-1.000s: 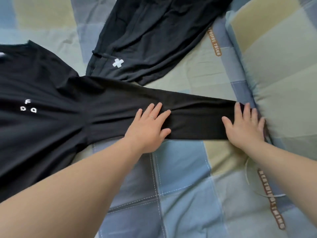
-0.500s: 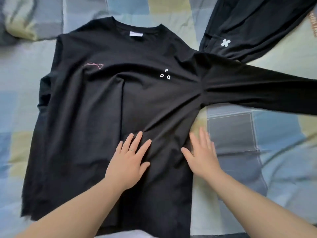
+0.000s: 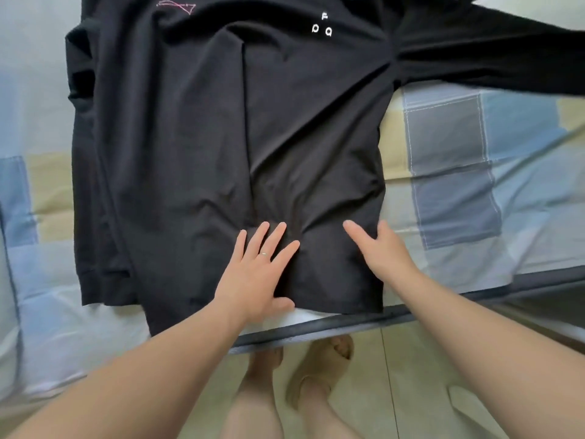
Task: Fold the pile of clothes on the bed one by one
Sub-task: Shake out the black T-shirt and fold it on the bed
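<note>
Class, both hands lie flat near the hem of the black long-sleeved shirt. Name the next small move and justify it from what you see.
Probably slide the left hand and right hand apart across the black long-sleeved shirt, flattening the creases bunched just above them. The sleeve lies stretched out over the quilt, so folding it in likely comes after.

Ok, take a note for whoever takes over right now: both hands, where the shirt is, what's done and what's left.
Left hand: open, flat on the black long-sleeve shirt near its hem.
Right hand: open, on the same shirt; no grip on anything.
Shirt lies front up on the patchwork bedspread at the bed's edge, one sleeve stretched out sideways.
Done: shirt spread out.
Left: smooth the wrinkles, fold sleeves and body. Other clothes are out of view.
</note>
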Motion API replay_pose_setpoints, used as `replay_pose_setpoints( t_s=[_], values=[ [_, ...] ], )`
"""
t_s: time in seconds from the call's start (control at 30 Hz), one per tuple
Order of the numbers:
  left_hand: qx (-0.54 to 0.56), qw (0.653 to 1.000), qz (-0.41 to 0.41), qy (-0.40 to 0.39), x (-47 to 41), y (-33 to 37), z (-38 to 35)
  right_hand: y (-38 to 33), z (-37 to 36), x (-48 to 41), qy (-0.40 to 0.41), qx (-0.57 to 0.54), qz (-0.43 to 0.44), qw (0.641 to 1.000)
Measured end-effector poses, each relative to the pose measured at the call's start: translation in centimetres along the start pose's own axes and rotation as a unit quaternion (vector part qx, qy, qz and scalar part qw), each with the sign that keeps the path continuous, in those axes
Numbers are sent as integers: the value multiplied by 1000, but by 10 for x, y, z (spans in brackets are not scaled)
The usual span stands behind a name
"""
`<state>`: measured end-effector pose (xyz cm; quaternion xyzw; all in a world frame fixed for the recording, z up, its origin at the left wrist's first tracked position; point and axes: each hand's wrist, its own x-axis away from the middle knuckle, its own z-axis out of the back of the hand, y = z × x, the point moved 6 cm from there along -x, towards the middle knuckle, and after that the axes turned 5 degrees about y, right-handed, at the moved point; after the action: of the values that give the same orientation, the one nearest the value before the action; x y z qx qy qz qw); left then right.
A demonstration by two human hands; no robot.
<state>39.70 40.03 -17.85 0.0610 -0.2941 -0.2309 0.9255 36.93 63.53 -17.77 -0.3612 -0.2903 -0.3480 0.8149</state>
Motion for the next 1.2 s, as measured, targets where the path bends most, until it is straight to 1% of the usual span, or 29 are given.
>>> replay_pose_setpoints(
  t_s=[0.03,0.1,0.13,0.17,0.27,0.3,0.4,0.47,0.53,0.6,0.7,0.77,0.87,0.9,1.0,1.03,1.07,1.13,1.17,1.2],
  values=[
    [-2,1000,-10,1,5,6,-6,3,-7,4,-18,11,-1,1000],
    [-16,999,-17,24,14,13,-15,10,-13,8,-40,60,3,997],
    [-19,999,-13,40,17,16,-17,15,-14,9,-46,66,5,997],
    [-13,997,-11,71,18,20,-18,20,-13,10,-52,55,9,997],
    [-9,980,-6,199,19,32,-9,40,0,17,-50,1,23,999],
    [-18,976,-7,217,19,38,-6,47,8,17,-34,-11,31,999],
    [0,978,-32,204,18,66,-4,76,38,17,24,12,31,999],
    [15,982,-70,176,17,93,-12,98,56,15,60,34,7,998],
    [4,985,-88,148,16,116,-19,114,64,18,66,12,-26,997],
    [-8,988,-53,146,15,119,-19,121,64,23,67,11,-25,997],
    [-23,988,16,154,14,106,-16,116,59,29,62,84,18,994],
    [-18,986,10,163,11,108,-18,118,61,26,69,117,38,990],
    [10,986,-55,158,7,129,-25,129,77,20,93,138,29,986],
    [15,986,-64,154,7,134,-28,132,83,20,102,148,22,983],
    [15,984,-44,171,8,136,-29,137,90,22,117,172,5,978],
    [8,984,-29,178,10,132,-29,133,89,23,131,185,14,974],
    [1,982,-10,187,13,125,-28,125,87,28,157,210,44,964],
    [-18,978,26,205,24,105,-26,100,74,40,205,276,157,926],
    [-30,976,41,210,32,94,-24,86,61,49,203,279,229,910],
    [-42,975,55,210,39,82,-24,73,44,58,177,276,293,898]
  ],
)
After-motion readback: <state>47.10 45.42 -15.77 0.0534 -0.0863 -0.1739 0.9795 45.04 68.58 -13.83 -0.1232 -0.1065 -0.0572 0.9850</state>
